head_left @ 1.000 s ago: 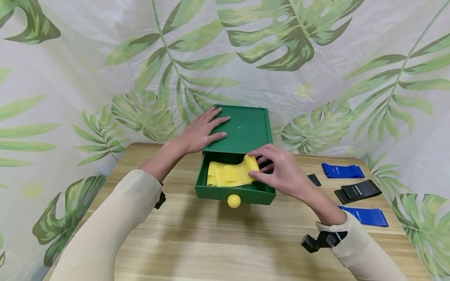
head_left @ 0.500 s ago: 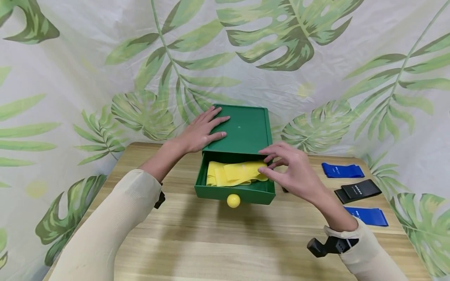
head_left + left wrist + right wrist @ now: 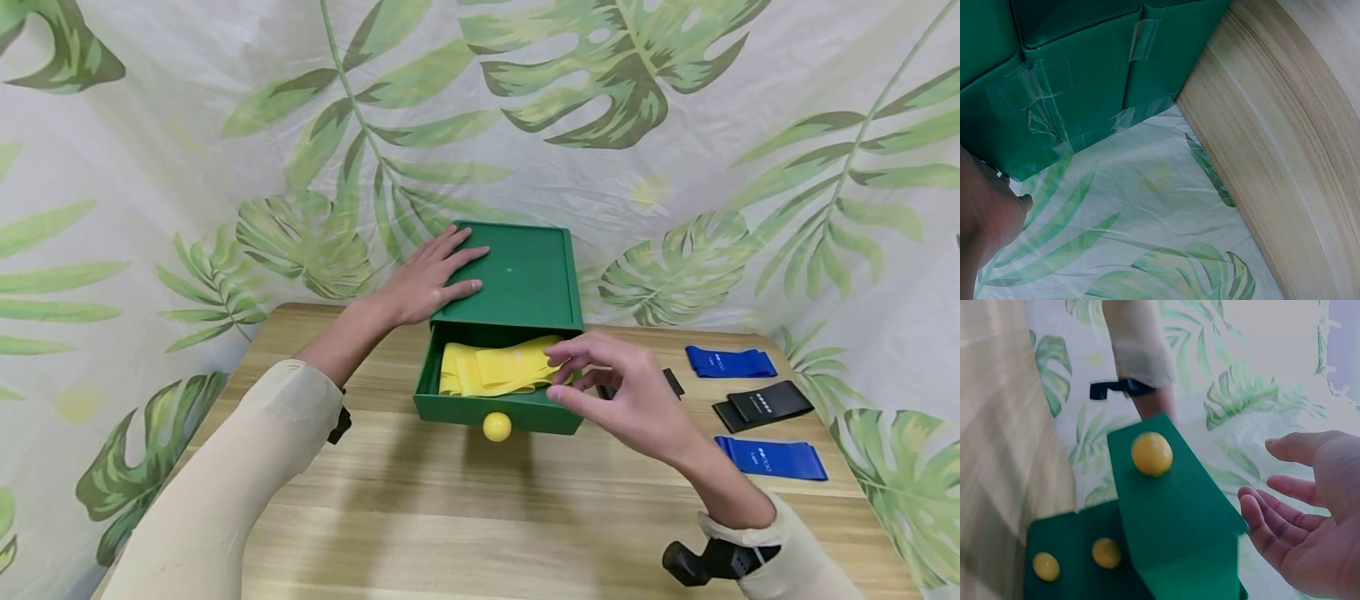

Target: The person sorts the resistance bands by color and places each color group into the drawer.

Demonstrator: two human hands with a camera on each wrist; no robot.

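Bands (image 3: pixel 510 367): inside drawer (image 3: pixel 457 408), behind front edge
Handling: we judge light, soft; pinch right end
Left hand (image 3: pixel 423 285): spread on cabinet (image 3: pixel 532 275)
Right hand (image 3: pixel 628 390): relaxed, holding nothing, by drawer's right edge

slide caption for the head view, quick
Left hand resting on a green cabinet, right hand near its open drawer of yellow bands.

On the surface (image 3: pixel 427 533), before the curtain (image 3: pixel 570 187), stands a cabinet (image 3: pixel 525 279); its drawer (image 3: pixel 450 410) juts forward, bands (image 3: pixel 506 368) inside. The left grip (image 3: pixel 426 287) lies on the cabinet's left top, the right grip (image 3: pixel 618 392) by the drawer's right edge. Farther right, three strips (image 3: pixel 774 403) lie back to front.
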